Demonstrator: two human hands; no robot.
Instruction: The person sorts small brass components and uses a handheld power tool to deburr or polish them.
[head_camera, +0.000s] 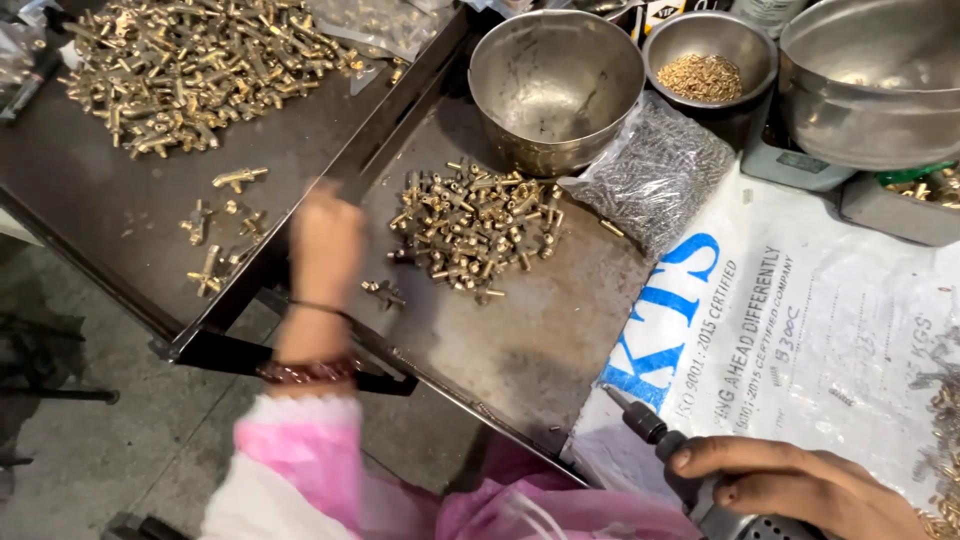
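my right hand (800, 485) is wrapped around the grip of a powered screwdriver (680, 465), fingers curled over its dark body, its bit pointing up and away from me, just short of the near edge of the metal tray (520, 340). my left hand (325, 245) is blurred above the tray's left rim; its fingers are bunched downward, but i cannot tell whether they pinch anything or are loose. nearest that hand, one small brass fitting (383, 293) lies alone on the tray, just to its right.

further along the tray sits one heap of brass fittings (475, 225), too many to count. beyond that heap stands one empty steel bowl (555, 85). right of it a second, smaller steel bowl (710, 60) holds tiny brass pieces, and a third, larger steel bowl (870, 80) is cut off by the frame. one clear bag of small grey screws (650, 175) leans at the tray's far right corner. left of the tray a dark tray (120, 230) carries one big pile of brass parts (190, 65) and a few strays. right of the tray lies one white printed sack (800, 320).
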